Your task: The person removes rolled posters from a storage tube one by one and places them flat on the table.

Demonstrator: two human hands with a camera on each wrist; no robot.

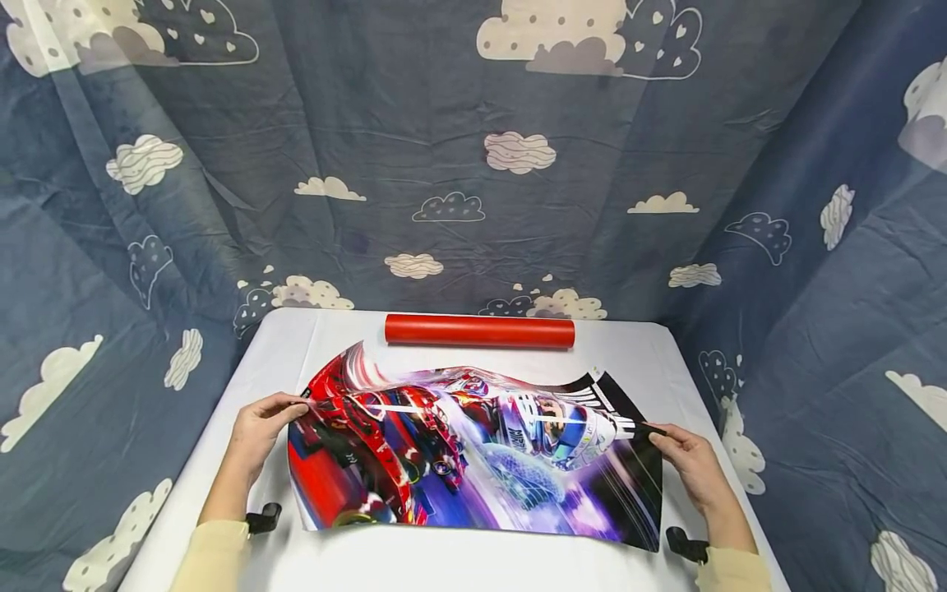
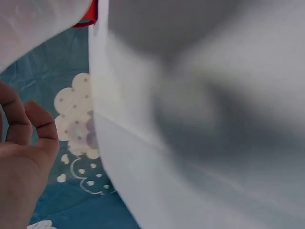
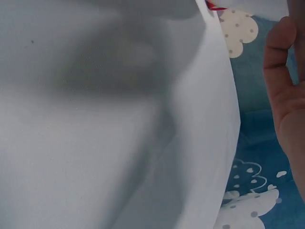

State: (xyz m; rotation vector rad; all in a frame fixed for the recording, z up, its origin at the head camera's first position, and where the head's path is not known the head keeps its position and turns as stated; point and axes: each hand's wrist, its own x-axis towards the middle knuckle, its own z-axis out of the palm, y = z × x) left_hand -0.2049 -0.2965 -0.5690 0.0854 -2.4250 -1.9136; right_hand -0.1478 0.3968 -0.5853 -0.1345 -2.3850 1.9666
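A glossy poster (image 1: 473,460) with red racing cars and a helmeted driver is held up above the white table, its far edge wavy and its near edge hanging down. My left hand (image 1: 255,427) pinches the poster's left edge between thumb and fingers. At the opposite side, my right hand (image 1: 691,460) pinches the right edge. Part of the poster's pale back (image 2: 33,28) shows in the left wrist view above the left hand (image 2: 24,152). The right wrist view catches a strip of the back (image 3: 267,7) beside the right hand (image 3: 290,105).
Behind the poster, a red tube or roll (image 1: 479,330) lies along the far side of the white-covered table (image 1: 333,567). Dark blue cloud-print cloth (image 1: 414,107) hangs at the back and both sides. Black wrist cameras (image 1: 264,518) sit at both wrists.
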